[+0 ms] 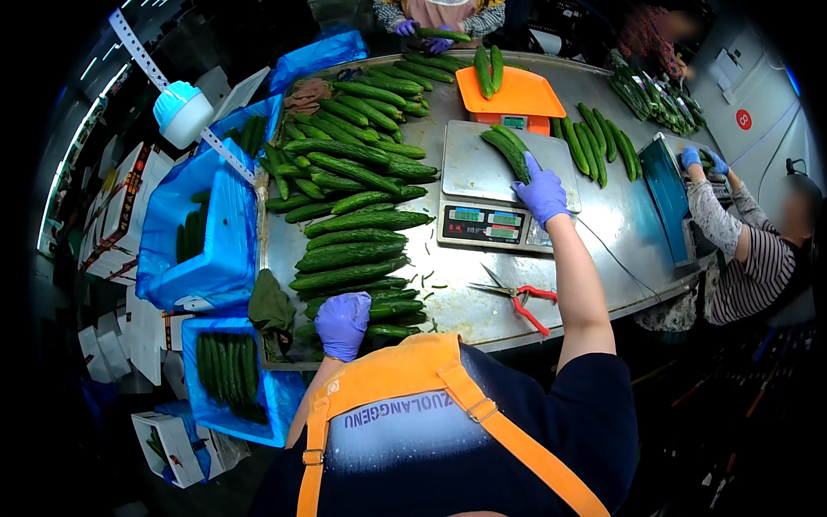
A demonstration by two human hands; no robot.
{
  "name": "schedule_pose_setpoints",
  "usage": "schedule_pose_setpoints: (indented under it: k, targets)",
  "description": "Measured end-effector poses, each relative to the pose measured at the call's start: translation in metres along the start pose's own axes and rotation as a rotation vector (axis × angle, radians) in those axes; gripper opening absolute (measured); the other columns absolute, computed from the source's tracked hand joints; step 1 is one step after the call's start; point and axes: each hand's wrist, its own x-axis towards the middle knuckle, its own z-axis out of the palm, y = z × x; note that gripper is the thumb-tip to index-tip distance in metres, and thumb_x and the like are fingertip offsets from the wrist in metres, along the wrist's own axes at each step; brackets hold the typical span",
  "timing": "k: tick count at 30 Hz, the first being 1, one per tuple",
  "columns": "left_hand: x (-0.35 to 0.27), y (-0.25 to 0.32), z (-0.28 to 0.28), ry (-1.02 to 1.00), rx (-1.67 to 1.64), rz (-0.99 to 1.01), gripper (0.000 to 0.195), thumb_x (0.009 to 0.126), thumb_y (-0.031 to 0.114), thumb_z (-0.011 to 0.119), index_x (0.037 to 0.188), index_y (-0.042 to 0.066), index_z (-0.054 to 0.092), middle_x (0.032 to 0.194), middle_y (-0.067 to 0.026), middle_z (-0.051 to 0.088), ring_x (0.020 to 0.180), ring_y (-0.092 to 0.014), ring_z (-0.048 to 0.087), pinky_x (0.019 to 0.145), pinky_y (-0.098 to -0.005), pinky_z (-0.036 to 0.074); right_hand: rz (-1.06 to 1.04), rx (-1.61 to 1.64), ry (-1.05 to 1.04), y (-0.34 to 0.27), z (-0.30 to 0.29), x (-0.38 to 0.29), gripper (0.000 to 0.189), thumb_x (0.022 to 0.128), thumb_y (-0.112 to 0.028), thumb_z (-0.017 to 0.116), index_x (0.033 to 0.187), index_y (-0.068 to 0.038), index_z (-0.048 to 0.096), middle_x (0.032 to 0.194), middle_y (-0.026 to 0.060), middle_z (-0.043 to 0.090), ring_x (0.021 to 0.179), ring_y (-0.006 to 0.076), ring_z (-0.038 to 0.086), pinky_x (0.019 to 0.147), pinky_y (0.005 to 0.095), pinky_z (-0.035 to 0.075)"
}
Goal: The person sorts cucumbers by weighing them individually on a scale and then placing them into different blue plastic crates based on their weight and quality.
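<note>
My right hand (544, 194), in a purple glove, holds the near end of cucumbers (507, 147) over the steel pan of a digital scale (462, 168); two seem to lie side by side. My left hand (343, 323), gloved too, rests at the near end of a large pile of cucumbers (352, 255); its fingers are curled and whether it grips one is hidden. Red-handled snips (526, 298) lie with blades apart on the steel table (452, 271) below the scale. Behind it, two cucumbers (489, 72) lie on the orange tray of a second scale (539, 90).
Blue-lined crates (219, 284) with cucumbers stand along the left edge. More cucumbers (597, 145) lie right of the scales, near a cable (620, 262). A co-worker (439, 32) across the table holds a cucumber; another (753, 252) handles produce at the right.
</note>
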Motion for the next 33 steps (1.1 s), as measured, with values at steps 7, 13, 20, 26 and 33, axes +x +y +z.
schedule_pose_setpoints:
  k: [7, 13, 20, 26, 33]
  targets:
    - [0.000, -0.001, 0.007, 0.038, 0.060, 0.010, 0.033, 0.099, 0.034, 0.064, 0.073, 0.014, 0.065, 0.071, -0.0098, 0.063, 0.066, -0.033, 0.063, 0.059, -0.0482, 0.051, -0.199, 2.059, -0.701, 0.004, -0.015, -0.039, 0.066, 0.104, -0.042, 0.061, 0.160, -0.015, 0.039, 0.123, 0.0236, 0.063, 0.097, 0.0259, 0.066, 0.070, 0.0336, 0.058]
    - [0.004, 0.001, -0.003, -0.001, 0.015, -0.032, 0.033, 0.101, 0.036, 0.063, 0.076, 0.014, 0.066, 0.073, -0.0097, 0.063, 0.068, -0.033, 0.063, 0.060, -0.0477, 0.051, -0.323, 2.415, -0.922, -0.009, 0.006, -0.085, 0.063, 0.104, -0.046, 0.058, 0.156, -0.015, 0.041, 0.126, 0.0255, 0.050, 0.091, 0.0259, 0.055, 0.055, 0.0299, 0.053]
    - [0.001, 0.001, 0.001, -0.019, 0.019, -0.017, 0.034, 0.101, 0.036, 0.062, 0.076, 0.014, 0.066, 0.074, -0.0099, 0.064, 0.070, -0.033, 0.063, 0.062, -0.0479, 0.051, -0.356, 2.386, -1.062, -0.008, 0.003, -0.089, 0.070, 0.105, -0.048, 0.053, 0.165, -0.018, 0.033, 0.121, 0.0285, 0.056, 0.084, 0.0283, 0.061, 0.052, 0.0323, 0.055]
    - [0.002, -0.001, 0.002, 0.002, -0.015, 0.003, 0.034, 0.101, 0.035, 0.062, 0.076, 0.013, 0.065, 0.075, -0.0108, 0.065, 0.070, -0.034, 0.063, 0.062, -0.0486, 0.050, -0.326, 2.217, -0.888, -0.012, -0.005, -0.090, 0.069, 0.106, -0.047, 0.054, 0.167, -0.023, 0.032, 0.122, 0.0290, 0.061, 0.082, 0.0280, 0.065, 0.051, 0.0303, 0.054]
    - [0.004, 0.002, -0.003, -0.026, -0.015, -0.031, 0.035, 0.101, 0.035, 0.062, 0.075, 0.013, 0.065, 0.074, -0.0106, 0.063, 0.069, -0.034, 0.063, 0.061, -0.0486, 0.050, -0.200, 1.726, -0.482, -0.005, 0.002, -0.077, 0.069, 0.106, -0.044, 0.058, 0.165, -0.020, 0.032, 0.119, 0.0227, 0.065, 0.083, 0.0220, 0.066, 0.053, 0.0284, 0.054]
